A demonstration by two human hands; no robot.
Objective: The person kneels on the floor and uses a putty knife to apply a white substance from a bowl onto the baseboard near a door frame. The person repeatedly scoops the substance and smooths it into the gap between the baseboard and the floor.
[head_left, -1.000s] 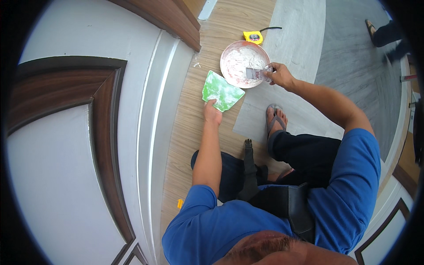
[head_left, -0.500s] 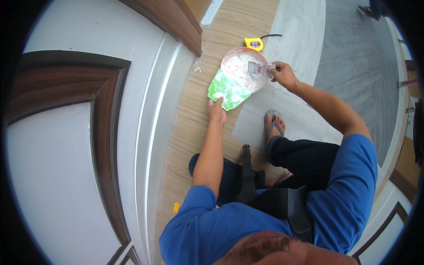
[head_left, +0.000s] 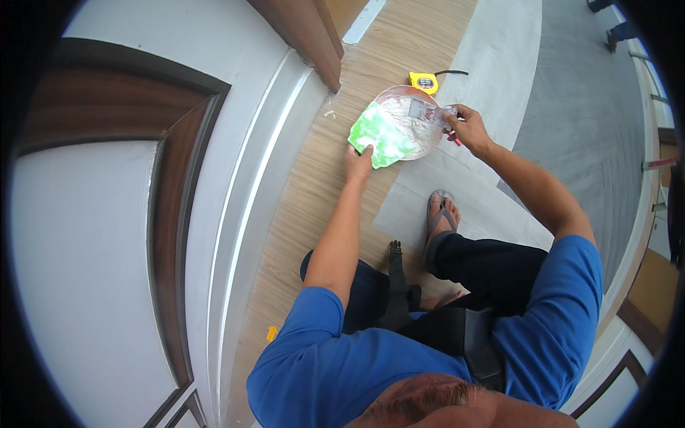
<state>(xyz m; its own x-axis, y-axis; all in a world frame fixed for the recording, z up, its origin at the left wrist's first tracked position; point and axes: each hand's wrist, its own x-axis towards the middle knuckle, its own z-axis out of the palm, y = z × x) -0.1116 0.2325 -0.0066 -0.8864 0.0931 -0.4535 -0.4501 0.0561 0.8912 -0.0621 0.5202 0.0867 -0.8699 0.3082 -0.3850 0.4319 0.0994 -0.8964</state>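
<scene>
My left hand grips the near edge of a green plastic spreader, its thumb on top. White paste or powder smears the spreader, which lies slanted over the near left part of a round reddish bowl. Inside the bowl is whitish material, smooth in places. From the right side, my right hand pinches the clear handle of a putty knife; the blade is over the bowl's contents. Whether the blade touches them, I cannot tell.
A yellow tape measure lies just beyond the bowl. A panelled white wall and brown door frame run along the left. Something small and red shows under my right hand. Another person's legs are at far right.
The green spreader has shifted further over the bowl and covers more of it. My right hand and the putty knife stay at the bowl's right side. The whole view has shifted slightly.
</scene>
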